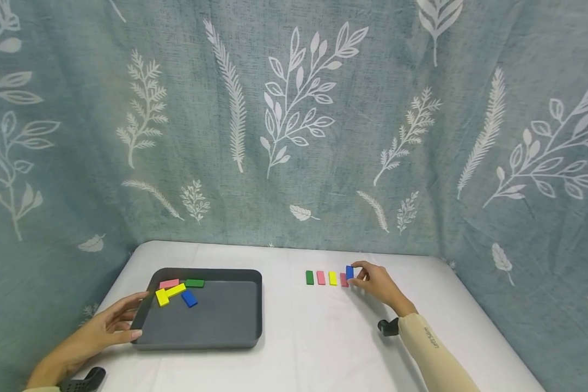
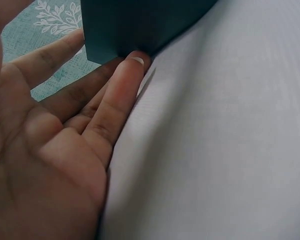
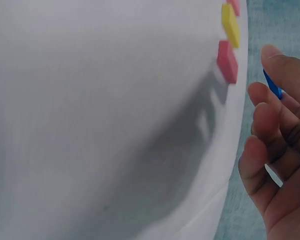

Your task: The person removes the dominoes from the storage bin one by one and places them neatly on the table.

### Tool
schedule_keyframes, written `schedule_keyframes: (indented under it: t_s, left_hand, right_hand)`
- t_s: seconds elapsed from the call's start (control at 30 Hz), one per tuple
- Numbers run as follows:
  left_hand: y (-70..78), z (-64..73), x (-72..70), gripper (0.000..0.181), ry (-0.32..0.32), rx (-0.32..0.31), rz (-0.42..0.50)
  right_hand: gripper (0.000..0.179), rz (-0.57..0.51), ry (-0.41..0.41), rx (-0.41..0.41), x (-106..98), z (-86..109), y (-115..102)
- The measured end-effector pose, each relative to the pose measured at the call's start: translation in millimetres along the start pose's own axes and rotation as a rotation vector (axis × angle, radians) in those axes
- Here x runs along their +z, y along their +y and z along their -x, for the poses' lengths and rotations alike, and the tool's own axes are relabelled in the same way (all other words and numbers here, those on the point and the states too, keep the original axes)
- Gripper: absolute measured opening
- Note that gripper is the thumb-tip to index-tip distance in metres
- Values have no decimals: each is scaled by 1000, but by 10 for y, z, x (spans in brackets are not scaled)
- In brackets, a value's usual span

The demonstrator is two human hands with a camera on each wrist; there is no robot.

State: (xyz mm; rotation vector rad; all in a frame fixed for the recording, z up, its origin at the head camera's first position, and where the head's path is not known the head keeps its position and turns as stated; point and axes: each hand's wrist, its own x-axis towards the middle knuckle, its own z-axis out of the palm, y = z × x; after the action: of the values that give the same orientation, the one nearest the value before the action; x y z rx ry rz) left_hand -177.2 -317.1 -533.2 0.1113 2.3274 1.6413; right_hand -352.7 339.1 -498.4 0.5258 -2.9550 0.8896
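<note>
My right hand [image 1: 379, 286] pinches a blue block [image 1: 350, 272] between thumb and fingers, above the table at the right end of a row. In the right wrist view the blue block [image 3: 273, 85] is mostly hidden by the fingers. That row runs green block [image 1: 310, 277], pink block [image 1: 320, 278], yellow block [image 1: 332, 278], then another pink block [image 1: 344, 280], which the held one partly overlaps in the head view. On the other side, my left hand [image 1: 105, 329] touches the left wall of a dark grey tray [image 1: 215, 326] with extended fingers [image 2: 117, 95].
Inside the tray, toward its back left, lie a pink block [image 1: 169, 283], a green block [image 1: 194, 283], a blue block [image 1: 189, 298] and two yellow blocks [image 1: 162, 298], one touching the other. A white cloth [image 1: 294, 362] covers the table; a patterned curtain [image 1: 318, 190] hangs behind.
</note>
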Motion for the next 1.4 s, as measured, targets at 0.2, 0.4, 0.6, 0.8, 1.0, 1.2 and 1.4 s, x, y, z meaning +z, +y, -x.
schedule_keyframes:
  t_s: [0.2,0.4,0.6,0.8,1.0,1.2,1.4]
  left_hand:
    - [-15,2,-11,81,-3,17,-5]
    - [-10,-4,-6,81,-14,25,6]
    - [-10,9,-8,80,-5,32,4]
    - [-5,0,-8,80,1,27,-11]
    - [-23,-10,-9,79,-13,24,16]
    - [-16,-17,-9,81,1,4,14]
    - [-3,-7,-11,84,5,-16,29]
  right_hand:
    - [49,25,10,48,7,-7,131]
    - [48,57,0,57,-5,32,227]
    - [46,63,-23,66,2,38,248]
    - [45,67,-37,79,19,16,256]
    - [44,76,-61,102,43,18,249]
    - [44,44,-86,129,52,10,245]
    - [44,47,-121,140,61,-2,237]
